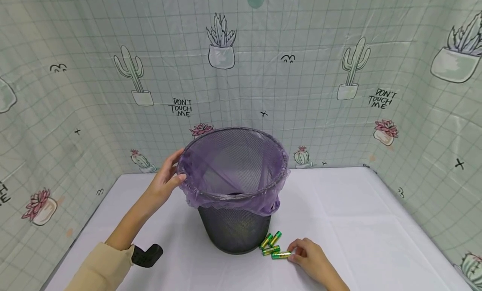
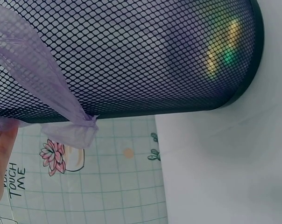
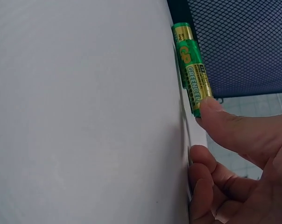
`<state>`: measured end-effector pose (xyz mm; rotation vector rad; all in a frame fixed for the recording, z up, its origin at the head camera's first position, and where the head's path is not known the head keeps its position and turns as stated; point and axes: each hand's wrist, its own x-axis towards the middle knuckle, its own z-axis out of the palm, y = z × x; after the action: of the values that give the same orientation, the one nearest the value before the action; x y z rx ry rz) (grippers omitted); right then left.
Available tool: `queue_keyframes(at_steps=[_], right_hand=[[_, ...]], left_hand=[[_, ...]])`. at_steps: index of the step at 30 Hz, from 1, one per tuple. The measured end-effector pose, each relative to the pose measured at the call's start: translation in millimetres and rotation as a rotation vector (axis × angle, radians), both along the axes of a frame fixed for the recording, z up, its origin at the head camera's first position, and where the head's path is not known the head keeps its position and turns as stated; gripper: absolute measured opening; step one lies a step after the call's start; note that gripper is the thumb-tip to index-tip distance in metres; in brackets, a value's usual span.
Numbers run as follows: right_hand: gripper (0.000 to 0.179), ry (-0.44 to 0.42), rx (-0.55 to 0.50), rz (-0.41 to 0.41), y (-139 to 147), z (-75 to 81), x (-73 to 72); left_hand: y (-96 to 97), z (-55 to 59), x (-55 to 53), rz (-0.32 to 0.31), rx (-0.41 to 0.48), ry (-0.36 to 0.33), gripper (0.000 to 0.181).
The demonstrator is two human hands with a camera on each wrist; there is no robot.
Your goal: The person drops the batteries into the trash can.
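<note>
A black mesh wastebasket (image 1: 236,228), lined with a purple bag (image 1: 260,203), stands upright on the table. My left hand (image 1: 165,180) grips its rim on the left side, the thumb lying over the edge. Beside the base, at the right, several green-and-gold batteries (image 1: 271,250) lie close together. My right hand (image 1: 310,257) pinches the end of the nearest battery (image 3: 192,70) between thumb and fingers. In the right wrist view the thumb (image 3: 213,112) sits on that end, and the fingertip opposite is hidden. Green and yellow patches (image 2: 227,51) show through the mesh in the left wrist view.
A white cloth covers the table (image 1: 357,224). Behind and at both sides hangs a grid-patterned curtain (image 1: 260,86) printed with cacti. A black wrist device (image 1: 147,256) juts out from the left sleeve (image 1: 105,266).
</note>
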<state>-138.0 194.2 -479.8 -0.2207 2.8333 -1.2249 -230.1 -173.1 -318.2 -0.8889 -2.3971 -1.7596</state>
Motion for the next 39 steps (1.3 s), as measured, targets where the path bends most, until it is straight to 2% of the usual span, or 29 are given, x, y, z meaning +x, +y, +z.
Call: queue_keyframes(at_steps=[9, 13, 20, 26, 39], right_hand=[[0.016, 0.017, -0.029, -0.054, 1, 4.8, 2.3], [0.016, 0.045, -0.071, -0.083, 1, 14.9, 2.8], [0.014, 0.095, -0.136, -0.192, 1, 51.9, 0.3], [0.013, 0.258, -0.113, -0.172, 6, 86.7, 0.5], [0.014, 0.452, -0.106, -0.158, 10, 143.8, -0.7]], left_hand=[[0.0, -0.1, 0.4, -0.005, 0.004, 0.001, 0.062], [-0.3, -0.5, 0.0, -0.003, 0.002, 0.006, 0.062], [-0.8, -1.3, -0.5, 0.001, -0.008, 0.011, 0.062], [-1.0, -1.6, -1.1, 0.01, -0.013, 0.01, 0.062], [-0.9, -1.3, -2.1, 0.002, -0.004, 0.008, 0.062]])
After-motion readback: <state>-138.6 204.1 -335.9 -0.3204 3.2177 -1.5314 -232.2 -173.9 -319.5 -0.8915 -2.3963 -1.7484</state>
